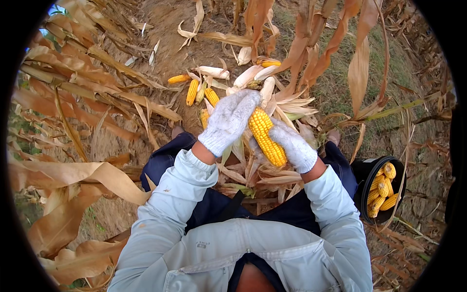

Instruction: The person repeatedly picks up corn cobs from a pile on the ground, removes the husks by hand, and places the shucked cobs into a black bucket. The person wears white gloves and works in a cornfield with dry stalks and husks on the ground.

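Note:
Both my hands wear whitish, soiled knit gloves and hold one bare yellow ear of corn (265,137) between them, above a heap of dry husks. My left hand (231,118) closes around its upper end. Around its middle and lower part is my right hand (290,144), with the thumb across the kernels. Just beyond my hands, husked yellow ears (192,92) and ears still in pale husks (246,76) lie on the ground. Loose dry husks (281,175) cover the soil between my legs.
At my right leg, a black bucket (359,189) tilts towards me, holding several husked ears (381,188). Dry corn stalks (76,85) and curled leaves (120,179) crowd the left side. More dry leaves (359,73) hang at the upper right over grassy soil.

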The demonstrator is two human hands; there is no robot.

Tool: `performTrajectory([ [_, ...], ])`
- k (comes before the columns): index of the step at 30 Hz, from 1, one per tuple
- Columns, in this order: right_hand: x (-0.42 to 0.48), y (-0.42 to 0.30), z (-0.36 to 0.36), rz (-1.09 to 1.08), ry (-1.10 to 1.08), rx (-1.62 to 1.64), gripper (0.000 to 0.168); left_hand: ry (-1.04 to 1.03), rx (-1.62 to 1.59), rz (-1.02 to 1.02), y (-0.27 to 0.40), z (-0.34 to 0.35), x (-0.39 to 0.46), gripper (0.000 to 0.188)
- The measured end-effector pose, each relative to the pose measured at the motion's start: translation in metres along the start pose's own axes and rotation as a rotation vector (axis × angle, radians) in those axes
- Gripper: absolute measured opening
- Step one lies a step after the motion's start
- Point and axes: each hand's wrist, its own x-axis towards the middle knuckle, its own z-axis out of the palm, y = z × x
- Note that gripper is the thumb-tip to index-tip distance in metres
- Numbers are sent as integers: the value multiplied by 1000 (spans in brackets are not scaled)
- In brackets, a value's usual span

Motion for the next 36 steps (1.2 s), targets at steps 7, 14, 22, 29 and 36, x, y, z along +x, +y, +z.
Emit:
performTrajectory([
  [7,1,-6,7,-28,41,89,59,109,-577,-566,35,-7,13,24],
  [14,7,2,-7,7,-69,417,62,154,-693,-649,18,14,10,18],
  [22,14,-6,-27,-179,131,332,61,71,-293,-370,24,12,8,26],
  [29,18,-3,-19,-192,304,301,61,223,-131,-255,10,29,6,36],
  [36,26,8,-14,-259,337,293,52,-81,-453,-421,29,56,-9,49],
])
